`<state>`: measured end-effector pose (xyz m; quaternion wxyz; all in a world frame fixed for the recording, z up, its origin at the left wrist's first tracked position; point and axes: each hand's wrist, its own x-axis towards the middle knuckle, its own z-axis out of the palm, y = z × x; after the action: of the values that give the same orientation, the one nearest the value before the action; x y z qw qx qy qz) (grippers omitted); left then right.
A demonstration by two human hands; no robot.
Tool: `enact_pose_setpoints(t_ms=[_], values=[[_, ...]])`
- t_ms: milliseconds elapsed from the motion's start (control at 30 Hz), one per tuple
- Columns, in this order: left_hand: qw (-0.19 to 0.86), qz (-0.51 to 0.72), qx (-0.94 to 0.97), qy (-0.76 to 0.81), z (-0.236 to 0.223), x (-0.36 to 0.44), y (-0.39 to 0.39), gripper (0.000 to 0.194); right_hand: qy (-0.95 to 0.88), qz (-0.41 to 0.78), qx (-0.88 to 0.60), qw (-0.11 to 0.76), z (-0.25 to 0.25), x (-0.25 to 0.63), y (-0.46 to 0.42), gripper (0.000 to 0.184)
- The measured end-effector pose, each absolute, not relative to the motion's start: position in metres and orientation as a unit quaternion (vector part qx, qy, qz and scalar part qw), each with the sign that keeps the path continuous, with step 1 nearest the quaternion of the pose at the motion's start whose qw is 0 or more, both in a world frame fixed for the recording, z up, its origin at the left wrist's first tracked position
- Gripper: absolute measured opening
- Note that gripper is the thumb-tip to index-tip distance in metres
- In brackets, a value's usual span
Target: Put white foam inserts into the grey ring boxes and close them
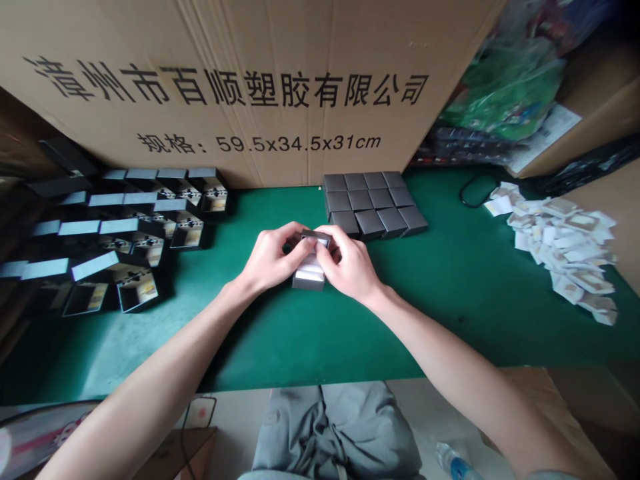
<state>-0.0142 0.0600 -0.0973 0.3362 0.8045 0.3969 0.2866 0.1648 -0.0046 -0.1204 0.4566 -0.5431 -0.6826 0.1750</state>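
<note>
A small dark hinged box (309,283) with a white inside stands with its lid raised on the green table (300,340), in front of me. My left hand (277,257) grips its left side, the thumb reaching to the white part. From the other side my right hand (350,261) closes on the same box, its thumb also at the inside. The fingers behind the lid are hidden. Farther back, just beyond my right hand, several closed dark boxes (370,200) sit in a tight block.
Rows of open dark boxes (137,290) stand at the left. A heap of small white pieces (565,243) lies at the right, near a black cord loop (467,193). A large carton (240,40) stands along the back. A plastic bottle (456,463) is below the table's front edge.
</note>
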Motion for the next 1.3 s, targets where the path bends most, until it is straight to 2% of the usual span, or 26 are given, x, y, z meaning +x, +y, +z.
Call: enact_pose_setpoints(t_ms=[267,500,767,1000,1300], values=[[0.315,0.300,0.815,0.383,-0.097,-0.018,0.060,0.052,-0.671,0.150,-0.551,0.473,-0.122,0.166,-0.004,0.022],[0.268,0.343,0.810,0.394,-0.095,-0.015,0.054,0.032,-0.673,0.168,-0.535,0.483,-0.119,0.166,-0.004,0.021],[0.245,0.340,0.823,0.384,-0.094,-0.011,0.049,0.033,-0.670,0.175,-0.540,0.479,-0.118,0.166,-0.004,0.014],[0.286,0.329,0.814,0.384,-0.094,-0.011,0.052,0.033,-0.668,0.153,-0.545,0.483,-0.120,0.165,-0.004,0.013],[0.336,0.302,0.828,0.332,-0.097,-0.015,0.057,0.045,-0.661,0.141,-0.546,0.496,-0.123,0.166,-0.003,0.017]])
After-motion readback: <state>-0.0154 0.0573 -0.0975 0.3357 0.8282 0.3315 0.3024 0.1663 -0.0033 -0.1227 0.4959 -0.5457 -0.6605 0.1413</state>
